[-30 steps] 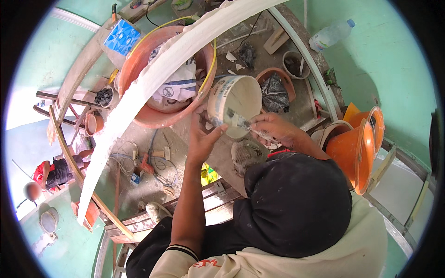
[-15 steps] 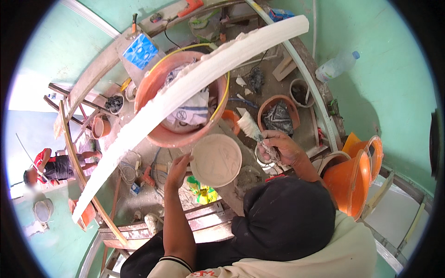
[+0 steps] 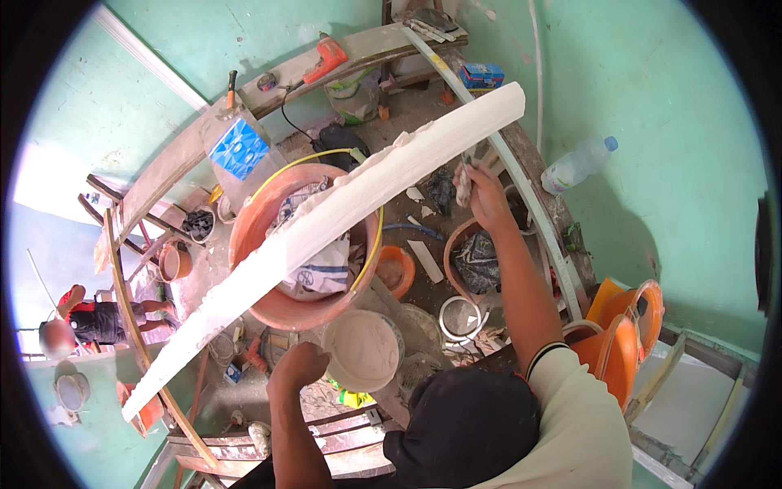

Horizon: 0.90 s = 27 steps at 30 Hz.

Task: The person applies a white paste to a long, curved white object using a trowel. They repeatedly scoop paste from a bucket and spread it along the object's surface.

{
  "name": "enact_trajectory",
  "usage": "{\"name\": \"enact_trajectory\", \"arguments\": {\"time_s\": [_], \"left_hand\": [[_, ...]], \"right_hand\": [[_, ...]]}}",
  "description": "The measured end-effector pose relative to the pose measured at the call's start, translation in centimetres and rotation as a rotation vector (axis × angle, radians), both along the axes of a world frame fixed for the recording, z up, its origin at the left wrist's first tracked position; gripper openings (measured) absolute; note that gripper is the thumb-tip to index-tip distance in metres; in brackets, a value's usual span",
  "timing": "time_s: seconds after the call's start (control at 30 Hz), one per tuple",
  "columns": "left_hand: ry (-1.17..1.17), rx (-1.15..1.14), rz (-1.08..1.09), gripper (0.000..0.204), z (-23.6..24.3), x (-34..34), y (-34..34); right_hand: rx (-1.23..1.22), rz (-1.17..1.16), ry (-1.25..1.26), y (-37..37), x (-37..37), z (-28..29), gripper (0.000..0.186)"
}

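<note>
My left hand [image 3: 303, 365] is closed at the left rim of a white plaster bucket [image 3: 363, 346], which stands upright with pale mix inside. My right hand [image 3: 485, 196], raised at upper right, grips a plaster-crusted brush [image 3: 463, 183]; its bristle end is mostly hidden behind a long white moulding [image 3: 342, 212]. The moulding runs diagonally across the view, above a large terracotta tub [image 3: 316, 306] holding white sacks. A black head covering [image 3: 464, 420] fills the lower middle, between my forearms.
A curved timber frame [image 3: 171, 147] carries an orange drill [image 3: 324, 61] and hammer [image 3: 231, 90]. Orange buckets [image 3: 611, 359] stand at right, beside a plastic bottle [image 3: 578, 165] further up. Small pails and debris cover the floor. Another person [image 3: 110, 320] is at far left.
The bucket went from tilted to upright. My right hand rose with the brush from beside the bucket to the moulding. The whole view has shifted.
</note>
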<state>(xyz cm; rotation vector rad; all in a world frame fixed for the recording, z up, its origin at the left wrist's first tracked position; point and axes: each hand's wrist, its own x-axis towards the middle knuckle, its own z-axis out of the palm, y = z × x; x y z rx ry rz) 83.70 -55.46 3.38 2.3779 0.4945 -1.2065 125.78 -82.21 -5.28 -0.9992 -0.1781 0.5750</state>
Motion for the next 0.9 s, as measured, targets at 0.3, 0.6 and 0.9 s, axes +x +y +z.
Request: {"name": "enact_trajectory", "arguments": {"time_s": [0.3, 0.6, 0.9], "left_hand": [[-0.453, -1.112, 0.762, 0.057, 9.5, 12.3, -8.2], [-0.593, -1.670, 1.433, 0.064, 7.1, 20.9, -12.1], [-0.608, -1.697, 1.706, 0.045, 6.0, 22.8, -11.2]], "right_hand": [[0.369, 0.242, -0.192, 8.5, 5.1, 0.3, 0.041], [0.368, 0.113, -0.139, 8.8, 4.7, -3.4, 0.051], [0.611, 0.246, -0.143, 8.5, 6.6, -4.2, 0.050]]}}
